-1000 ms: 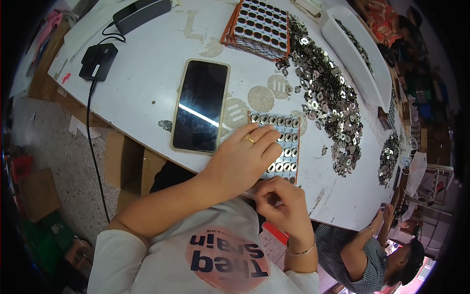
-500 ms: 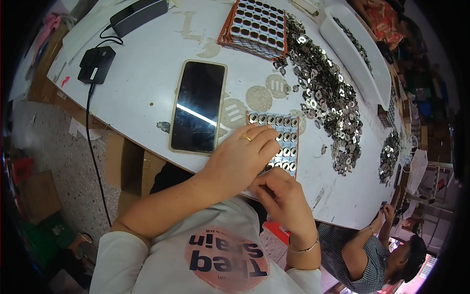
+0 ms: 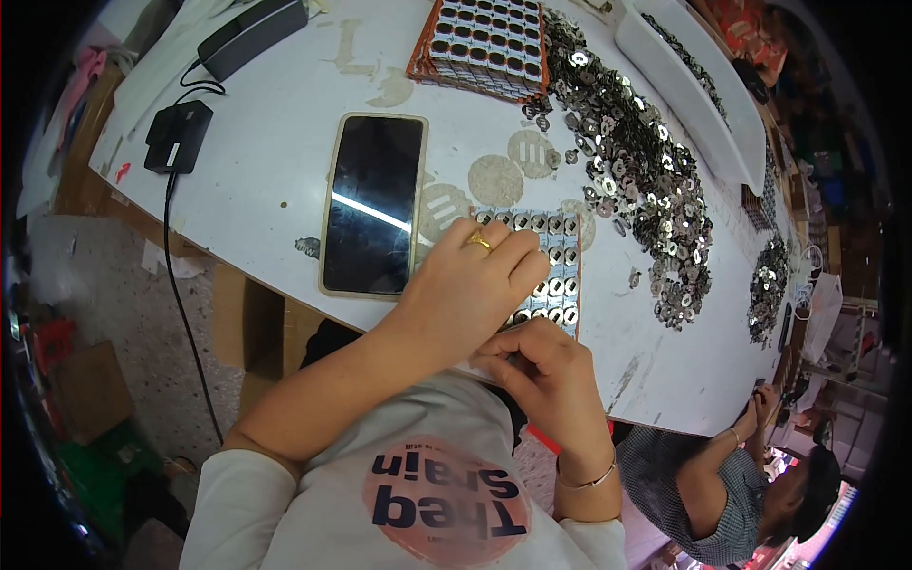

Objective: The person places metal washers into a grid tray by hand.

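Note:
A panel [image 3: 559,255] with rows of round metal pieces lies at the table's near edge, partly covered by my hands. Across its left side rests my left hand [image 3: 475,285], a gold ring on one finger. Its fingers are bent and closed over the rows; the fingertips, and whatever they may pinch, are hidden. My right hand [image 3: 546,372] is curled at the panel's near edge, thumb and index finger close together, just under the left hand. What sits between those fingers does not show. Beyond the panel spreads a heap of small shiny metal discs [image 3: 655,190].
A phone [image 3: 373,204] lies left of the panel. A stack of filled panels [image 3: 486,47] stands at the back, beside a white bin [image 3: 703,104] of metal pieces. At left are a black adapter [image 3: 178,136] and its cable. Another person [image 3: 712,484] works at the right.
The view has shifted slightly. The left hand's fingers are bent more and raised at the knuckles over the panel. The right hand stays near the same edge.

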Motion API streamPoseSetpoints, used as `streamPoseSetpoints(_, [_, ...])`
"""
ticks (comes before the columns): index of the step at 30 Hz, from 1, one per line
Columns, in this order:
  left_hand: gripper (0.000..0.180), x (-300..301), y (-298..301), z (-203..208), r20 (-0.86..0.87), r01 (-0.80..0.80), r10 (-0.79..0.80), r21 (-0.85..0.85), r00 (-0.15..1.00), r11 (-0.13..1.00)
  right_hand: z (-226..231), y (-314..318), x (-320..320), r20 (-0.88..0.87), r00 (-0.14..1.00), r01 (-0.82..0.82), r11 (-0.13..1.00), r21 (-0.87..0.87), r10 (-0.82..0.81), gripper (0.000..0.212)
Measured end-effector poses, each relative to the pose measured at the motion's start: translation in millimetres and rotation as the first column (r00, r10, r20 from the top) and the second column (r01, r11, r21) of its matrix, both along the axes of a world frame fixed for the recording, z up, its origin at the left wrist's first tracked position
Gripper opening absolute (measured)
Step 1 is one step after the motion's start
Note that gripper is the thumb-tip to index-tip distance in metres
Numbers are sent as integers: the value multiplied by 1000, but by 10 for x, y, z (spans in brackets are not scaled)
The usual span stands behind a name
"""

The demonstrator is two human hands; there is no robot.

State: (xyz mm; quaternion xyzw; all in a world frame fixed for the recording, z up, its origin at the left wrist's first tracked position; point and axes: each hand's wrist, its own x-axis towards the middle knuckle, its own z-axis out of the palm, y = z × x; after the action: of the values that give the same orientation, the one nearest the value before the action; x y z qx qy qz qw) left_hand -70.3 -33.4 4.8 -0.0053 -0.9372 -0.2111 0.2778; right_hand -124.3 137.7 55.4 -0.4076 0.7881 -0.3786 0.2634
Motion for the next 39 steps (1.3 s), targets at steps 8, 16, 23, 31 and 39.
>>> streamPoseSetpoints(8, [20,3,-30,-4,-8,-13,12,-45,1000,999,50,7,-71,60,998,-20,999,33,18,14])
streamPoseSetpoints(16, [17,14,-17,2,18,-15,16,-36,1000,999,46,6,-54,-60,995,-79,997,10,80,18])
streamPoseSetpoints(23, [24,58,-21,68,158,35,-42,47,987,998,-13,27,50,-103,994,49,998,41,-44,21])
streamPoseSetpoints(31, [28,43,-8,84,183,21,-23,16,983,1000,-27,34,50,-104,994,-18,1000,7,19,19])
streamPoseSetpoints(39, [14,183,87,290,60,-55,17,725,998,687,60,193,-60,248,952,202,976,-76,-178,21])
